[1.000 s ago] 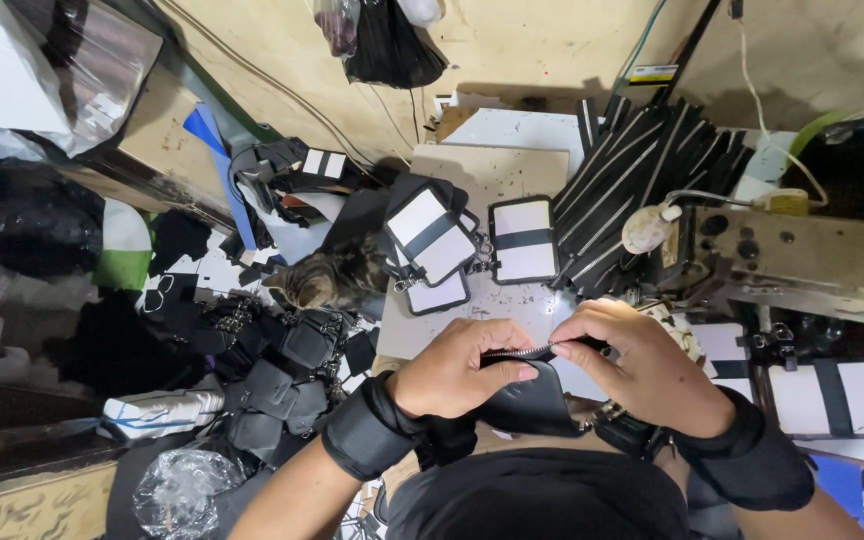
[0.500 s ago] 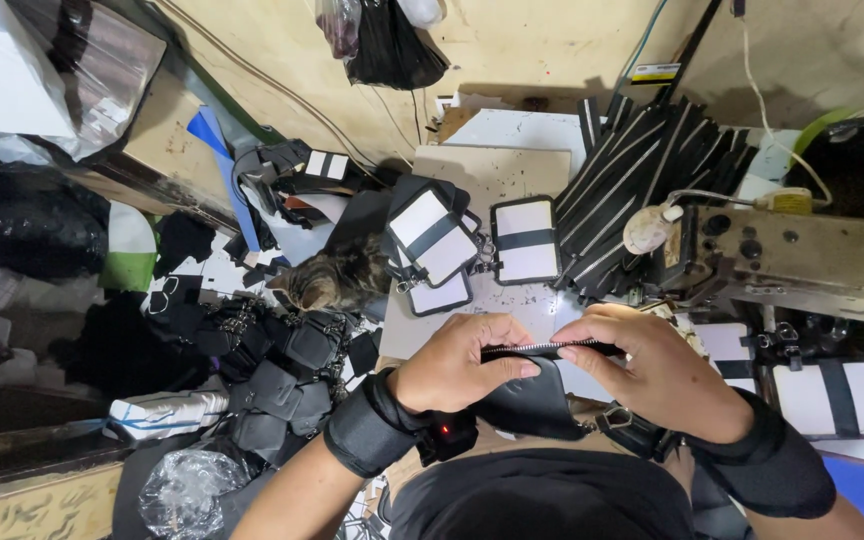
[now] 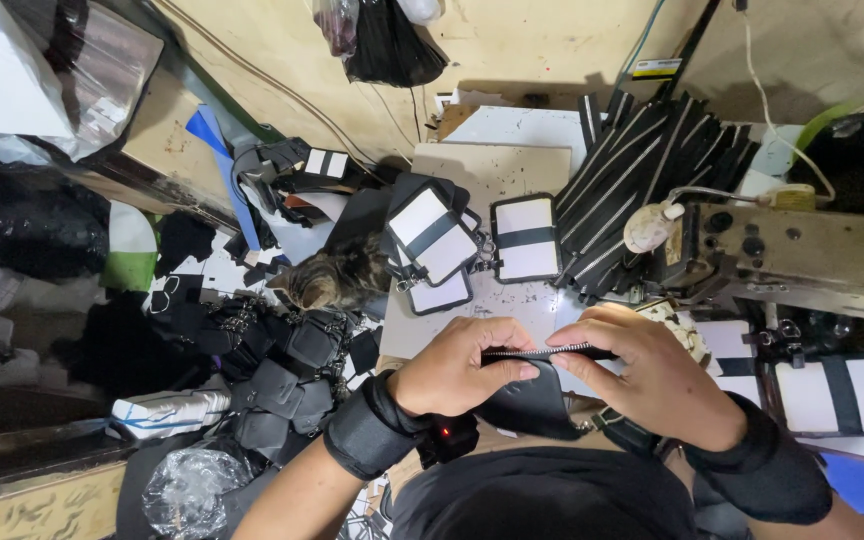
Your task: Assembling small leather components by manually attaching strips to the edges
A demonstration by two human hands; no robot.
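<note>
Right hand (image 3: 652,375) has slid slightly rightward; I see both it and left hand (image 3: 457,365) pinching the zipper strip (image 3: 542,352) over the black pouch (image 3: 532,405).

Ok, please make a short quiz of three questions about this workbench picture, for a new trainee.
1. True or false: both hands pinch the same zipper strip.
2. What lies among the black pieces left of the white panels?
A. a cat
B. a pair of scissors
C. a hammer
3. Fill in: the bundle of long black zippers lies fanned out just ____ of the sewing machine in the picture.

Key
1. True: the left hand and the right hand each grip the strip, above a black fabric piece.
2. A: a tabby cat.
3. left
</note>
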